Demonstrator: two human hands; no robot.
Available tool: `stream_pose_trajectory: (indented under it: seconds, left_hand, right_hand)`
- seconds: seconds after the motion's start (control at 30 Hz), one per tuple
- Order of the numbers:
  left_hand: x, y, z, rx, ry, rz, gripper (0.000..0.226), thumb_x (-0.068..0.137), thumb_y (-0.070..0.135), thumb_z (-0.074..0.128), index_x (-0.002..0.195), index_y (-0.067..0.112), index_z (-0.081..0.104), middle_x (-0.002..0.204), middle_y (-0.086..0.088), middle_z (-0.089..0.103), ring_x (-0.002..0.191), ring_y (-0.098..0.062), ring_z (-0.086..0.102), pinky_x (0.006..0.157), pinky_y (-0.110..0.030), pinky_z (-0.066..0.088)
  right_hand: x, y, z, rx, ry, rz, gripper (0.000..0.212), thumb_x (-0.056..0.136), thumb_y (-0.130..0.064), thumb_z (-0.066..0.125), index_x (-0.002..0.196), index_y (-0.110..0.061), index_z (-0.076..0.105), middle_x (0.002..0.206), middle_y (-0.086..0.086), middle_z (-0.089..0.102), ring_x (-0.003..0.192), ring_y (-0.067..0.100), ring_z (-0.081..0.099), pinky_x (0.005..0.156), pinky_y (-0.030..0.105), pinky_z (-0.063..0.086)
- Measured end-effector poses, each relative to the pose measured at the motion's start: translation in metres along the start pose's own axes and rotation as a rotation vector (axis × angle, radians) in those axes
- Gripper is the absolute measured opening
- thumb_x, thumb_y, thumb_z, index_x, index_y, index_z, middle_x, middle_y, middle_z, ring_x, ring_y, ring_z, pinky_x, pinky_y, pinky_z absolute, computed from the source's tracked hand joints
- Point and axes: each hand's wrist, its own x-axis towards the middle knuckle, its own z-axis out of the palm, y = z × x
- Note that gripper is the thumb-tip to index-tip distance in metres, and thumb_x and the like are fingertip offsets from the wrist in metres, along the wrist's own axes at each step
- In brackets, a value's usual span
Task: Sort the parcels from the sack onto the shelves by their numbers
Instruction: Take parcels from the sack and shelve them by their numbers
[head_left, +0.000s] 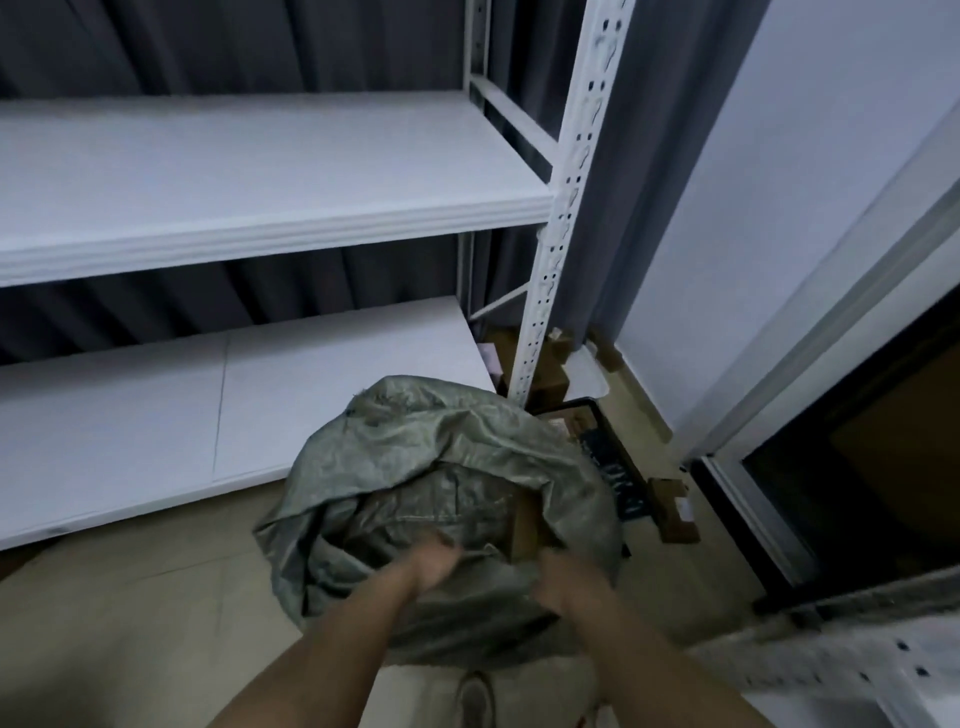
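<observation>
A grey-green woven sack (415, 447) stands on the floor in front of white shelves. Its mouth gapes, and a brown cardboard parcel (524, 530) shows inside at the right. My left hand (434, 564) reaches into the sack's near rim; it is blurred, so I cannot make out its fingers. My right hand (558, 579) is at the rim's right side, fingers curled into the fabric. The upper shelf (260, 171) and the lower shelf (156, 415) are bare white boards.
The rack's white perforated post (561, 208) rises just behind the sack. Small cardboard boxes (550, 374) lie behind it, a dark crate (608, 457) and another box (672, 509) to the right. A sliding door frame (810, 415) bounds the right side. Another rack's white beam (831, 670) crosses at lower right.
</observation>
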Motion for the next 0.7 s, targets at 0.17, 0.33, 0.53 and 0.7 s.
stream_pose_trajectory:
  seconds: [0.17, 0.33, 0.53, 0.7]
  left_hand:
    - [0.088, 0.001, 0.002, -0.008, -0.047, -0.07, 0.021, 0.099, 0.017, 0.043, 0.101, 0.006, 0.061, 0.104, -0.02, 0.06, 0.102, -0.027, 0.057, 0.087, -0.033, 0.046]
    - [0.166, -0.005, 0.017, 0.024, -0.11, -0.048, 0.031, 0.098, 0.023, 0.044, 0.123, 0.011, 0.058, 0.123, -0.012, 0.06, 0.111, -0.023, 0.056, 0.088, -0.024, 0.041]
    - [0.243, -0.033, 0.058, 0.087, -0.205, -0.068, 0.025, 0.099, 0.025, 0.045, 0.107, 0.009, 0.063, 0.117, -0.012, 0.061, 0.107, -0.018, 0.056, 0.088, -0.019, 0.042]
    - [0.275, -0.041, 0.096, 0.047, -0.257, -0.083, 0.021, 0.094, 0.02, 0.051, 0.093, 0.0, 0.058, 0.111, -0.026, 0.058, 0.104, -0.033, 0.056, 0.09, -0.033, 0.045]
  right_hand:
    - [0.096, 0.003, -0.013, 0.128, -0.019, 0.045, 0.059, 0.096, -0.048, 0.045, 0.142, -0.012, 0.036, 0.144, 0.012, 0.041, 0.128, 0.027, 0.044, 0.107, 0.036, 0.036]
    - [0.176, 0.011, 0.003, 0.254, 0.038, 0.098, 0.059, 0.097, -0.046, 0.047, 0.144, -0.012, 0.035, 0.145, 0.007, 0.041, 0.13, 0.022, 0.043, 0.11, 0.03, 0.032]
    - [0.243, 0.028, 0.04, 0.266, 0.028, 0.293, 0.07, 0.1, -0.044, 0.039, 0.151, -0.005, 0.01, 0.155, 0.014, 0.022, 0.141, 0.029, 0.028, 0.114, 0.034, 0.026]
    - [0.257, 0.049, 0.056, 0.236, 0.082, 0.47, 0.075, 0.098, -0.059, 0.026, 0.152, -0.011, 0.005, 0.156, 0.013, 0.022, 0.141, 0.032, 0.026, 0.113, 0.044, 0.025]
